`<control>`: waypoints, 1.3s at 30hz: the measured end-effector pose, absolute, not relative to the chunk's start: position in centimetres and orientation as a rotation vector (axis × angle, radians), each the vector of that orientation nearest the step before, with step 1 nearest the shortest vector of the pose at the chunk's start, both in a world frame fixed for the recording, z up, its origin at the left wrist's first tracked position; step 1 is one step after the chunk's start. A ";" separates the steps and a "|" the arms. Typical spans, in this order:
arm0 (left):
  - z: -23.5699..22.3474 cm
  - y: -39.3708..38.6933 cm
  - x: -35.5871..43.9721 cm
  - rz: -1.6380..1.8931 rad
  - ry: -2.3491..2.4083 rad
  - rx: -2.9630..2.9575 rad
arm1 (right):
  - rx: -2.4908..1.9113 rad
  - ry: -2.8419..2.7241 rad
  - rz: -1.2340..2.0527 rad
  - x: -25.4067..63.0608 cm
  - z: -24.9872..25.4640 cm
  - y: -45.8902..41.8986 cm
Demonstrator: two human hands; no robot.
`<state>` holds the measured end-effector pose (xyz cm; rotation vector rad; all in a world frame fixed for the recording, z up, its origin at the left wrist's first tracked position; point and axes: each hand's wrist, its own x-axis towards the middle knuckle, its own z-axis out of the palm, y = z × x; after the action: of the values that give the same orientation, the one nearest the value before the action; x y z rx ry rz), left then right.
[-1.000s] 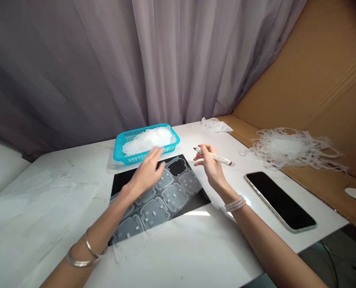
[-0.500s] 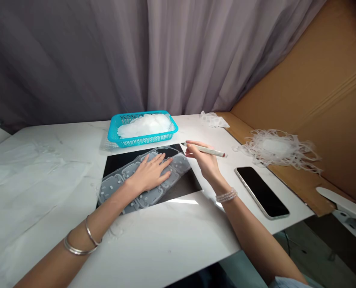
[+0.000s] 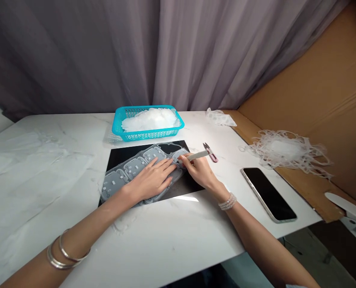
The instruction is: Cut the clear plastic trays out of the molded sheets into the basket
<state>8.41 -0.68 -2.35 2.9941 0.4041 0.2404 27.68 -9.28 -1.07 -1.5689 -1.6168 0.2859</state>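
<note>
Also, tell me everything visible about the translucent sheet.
The translucent sheet looks like thin plastic, with rounded panels bearing small pale shapes; a dark opening shows near its far end. It lies slanted on the black mat, under the spread left hand. The right hand points a pen-like tool at it; tip contact is unclear.

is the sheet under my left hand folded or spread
Spread: the clear sheet lies flat across the black mat, no fold showing.

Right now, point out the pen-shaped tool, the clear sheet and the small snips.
Pen-shaped tool (image 3: 199,155): head view, on its pale shaft.
Clear sheet (image 3: 134,169): head view, on an uncovered middle section.
Small snips (image 3: 214,158): head view, on the pink handle.
</note>
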 end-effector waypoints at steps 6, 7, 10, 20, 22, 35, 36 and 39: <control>-2.2 -0.8 8.5 0.227 0.406 3.005 | -1.569 -1.688 0.252 27.5 -1.8 -8.6; -2.2 -0.9 8.5 0.221 0.415 3.011 | -1.581 -1.697 0.241 27.4 -1.7 -8.7; -2.2 -1.0 8.6 0.215 0.445 3.028 | -1.648 -1.723 0.207 27.2 -1.4 -9.5; -2.1 -1.2 8.6 0.180 0.429 3.097 | -1.581 -1.830 0.126 27.3 -2.3 -10.2; -2.1 -1.3 8.6 0.183 0.432 3.107 | -1.569 -1.880 0.091 27.4 -2.5 -10.2; -2.8 -1.2 8.4 0.264 0.460 3.099 | -1.611 -1.984 0.182 26.9 -1.9 -10.2; -2.7 -1.3 8.4 0.277 0.467 3.091 | -1.575 -1.832 0.252 27.3 -2.1 -10.0; -2.5 -1.4 8.3 0.265 0.463 3.081 | -1.505 -1.364 0.379 29.3 -2.5 -9.4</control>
<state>8.35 -1.39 -2.48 3.0807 0.4627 0.2653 29.29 -9.44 -2.51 -1.5047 -1.3636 0.3792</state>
